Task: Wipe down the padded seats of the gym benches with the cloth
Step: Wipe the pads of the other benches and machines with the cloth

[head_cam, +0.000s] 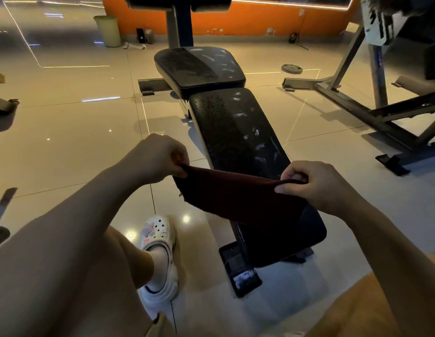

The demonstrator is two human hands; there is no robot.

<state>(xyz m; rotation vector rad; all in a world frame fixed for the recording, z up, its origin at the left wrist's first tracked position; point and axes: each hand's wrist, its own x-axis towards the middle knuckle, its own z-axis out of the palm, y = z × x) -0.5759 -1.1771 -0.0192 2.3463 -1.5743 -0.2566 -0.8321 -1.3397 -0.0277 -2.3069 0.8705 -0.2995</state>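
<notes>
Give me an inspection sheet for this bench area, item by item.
Surface: long black bench pad, pale smears on its right side.
Job's things: dark red cloth stretched above the pad's near end; second pad beyond, also smeared.
Clutter: weight plate on the floor; bin by the orange wall.
Hands: left hand and right hand each pinch a cloth end.
Cables: nothing seen.
Surroundings: glossy tiled floor; metal rack frame at right.
</notes>
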